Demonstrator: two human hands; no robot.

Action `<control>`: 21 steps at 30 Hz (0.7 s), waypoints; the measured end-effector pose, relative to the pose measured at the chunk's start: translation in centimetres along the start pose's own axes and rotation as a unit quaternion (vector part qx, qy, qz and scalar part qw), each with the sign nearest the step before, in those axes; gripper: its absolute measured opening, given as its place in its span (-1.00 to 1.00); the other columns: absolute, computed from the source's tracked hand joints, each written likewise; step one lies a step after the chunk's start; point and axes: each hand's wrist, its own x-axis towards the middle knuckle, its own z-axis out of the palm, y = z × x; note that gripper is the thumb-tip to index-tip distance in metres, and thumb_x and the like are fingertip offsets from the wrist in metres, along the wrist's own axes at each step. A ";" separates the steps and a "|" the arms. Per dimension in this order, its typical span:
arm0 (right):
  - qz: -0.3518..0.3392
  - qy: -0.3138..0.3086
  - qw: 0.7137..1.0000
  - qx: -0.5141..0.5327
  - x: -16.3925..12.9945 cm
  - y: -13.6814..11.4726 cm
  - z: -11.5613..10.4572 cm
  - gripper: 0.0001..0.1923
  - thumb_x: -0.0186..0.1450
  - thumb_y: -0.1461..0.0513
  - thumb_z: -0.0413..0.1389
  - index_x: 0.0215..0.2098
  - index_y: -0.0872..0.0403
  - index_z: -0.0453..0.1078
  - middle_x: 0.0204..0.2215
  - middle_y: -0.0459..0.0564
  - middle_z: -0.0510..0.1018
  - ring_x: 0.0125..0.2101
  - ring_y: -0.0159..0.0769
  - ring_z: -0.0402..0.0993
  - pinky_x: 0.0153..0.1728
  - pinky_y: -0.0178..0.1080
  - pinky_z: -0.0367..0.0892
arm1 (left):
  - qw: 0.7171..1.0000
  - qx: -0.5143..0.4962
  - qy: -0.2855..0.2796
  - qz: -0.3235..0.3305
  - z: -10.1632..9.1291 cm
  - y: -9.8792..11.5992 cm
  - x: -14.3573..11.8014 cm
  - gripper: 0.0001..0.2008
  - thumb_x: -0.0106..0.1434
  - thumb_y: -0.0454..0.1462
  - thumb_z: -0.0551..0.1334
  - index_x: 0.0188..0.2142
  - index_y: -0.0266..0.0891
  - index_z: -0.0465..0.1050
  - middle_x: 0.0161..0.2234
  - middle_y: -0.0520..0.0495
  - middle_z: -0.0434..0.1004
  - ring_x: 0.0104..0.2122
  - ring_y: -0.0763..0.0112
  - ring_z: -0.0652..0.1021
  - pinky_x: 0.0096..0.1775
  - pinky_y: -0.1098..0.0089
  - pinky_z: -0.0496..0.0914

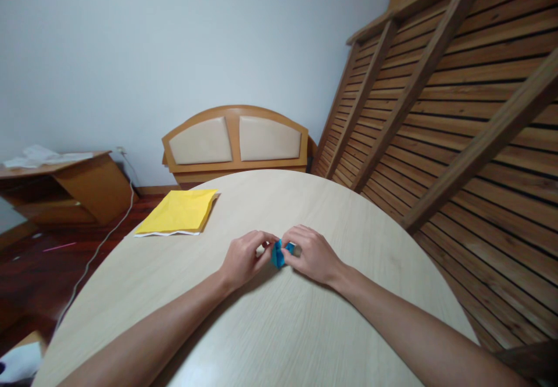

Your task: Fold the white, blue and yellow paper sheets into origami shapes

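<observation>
Folding small blue paper (278, 254) at worktop (279, 329) centre. Left hand (244, 259) at 9 o'clock, right hand (311, 254) at 3, fingers of both pinching it. Already compact, several folds in, seemingly unfinished. Yellow sheets (178, 212) at 11 o'clock, untouched.
</observation>
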 end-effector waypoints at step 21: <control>0.096 0.020 0.990 0.103 -0.1 1.0 0.3 -0.92 0.31 0.33 0.10 -0.33 0.04 0.40 -0.27 -0.04 0.61 -0.30 -0.31 0.55 -0.23 -0.27 0.40 | 0.989 -0.106 0.013 -0.106 -0.1 0.0 0.1 -0.84 0.41 -0.26 0.06 -0.25 -0.24 0.38 -0.21 -0.12 0.60 -0.31 0.41 0.58 -0.42 0.48 0.44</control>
